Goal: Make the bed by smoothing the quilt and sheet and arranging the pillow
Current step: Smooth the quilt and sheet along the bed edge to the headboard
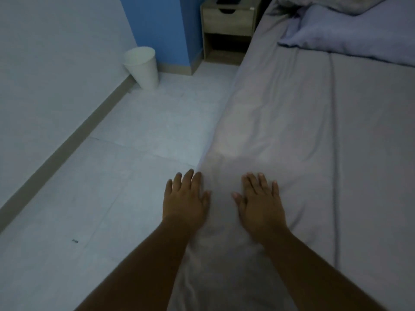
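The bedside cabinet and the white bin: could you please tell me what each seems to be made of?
The bedside cabinet looks like pale wood or wood-look laminate, matt, with faint grain on its drawer front. The white bin is probably smooth matt plastic, judging by its thin, plain wall.

Seemingly bare forearms (143, 265), left hand (187, 199), right hand (260, 204)

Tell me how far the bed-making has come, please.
Done: the sheet lies mostly flat across the middle. In hand: the left hand and right hand press flat on its wrinkled near edge. Left: the pillow sits crooked at the head, and the quilt is bunched behind it.
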